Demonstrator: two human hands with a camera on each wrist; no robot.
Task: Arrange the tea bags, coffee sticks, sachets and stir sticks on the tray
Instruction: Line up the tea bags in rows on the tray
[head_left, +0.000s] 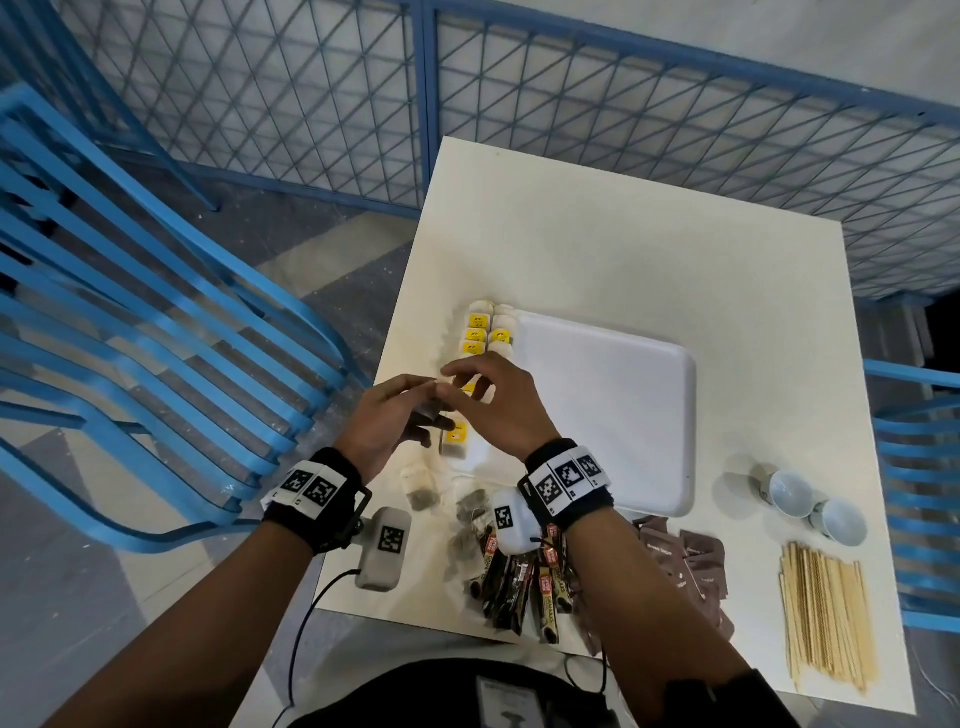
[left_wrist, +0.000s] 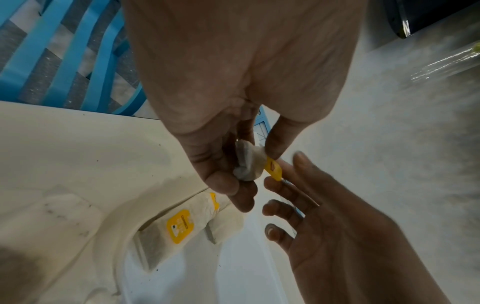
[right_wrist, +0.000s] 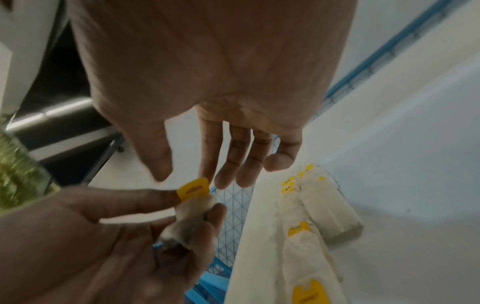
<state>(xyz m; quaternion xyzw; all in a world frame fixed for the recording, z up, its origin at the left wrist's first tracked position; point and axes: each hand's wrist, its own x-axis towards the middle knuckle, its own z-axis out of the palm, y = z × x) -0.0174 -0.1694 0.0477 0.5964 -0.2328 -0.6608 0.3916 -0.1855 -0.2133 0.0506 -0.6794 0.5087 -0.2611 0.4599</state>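
Tea bag (left_wrist: 248, 162) apparently in left hand (left_wrist: 233, 86)

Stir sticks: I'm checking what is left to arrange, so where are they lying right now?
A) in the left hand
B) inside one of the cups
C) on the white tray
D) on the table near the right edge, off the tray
D: the stir sticks lie in a bundle on the table, off the tray, nearer the person than the two cups.
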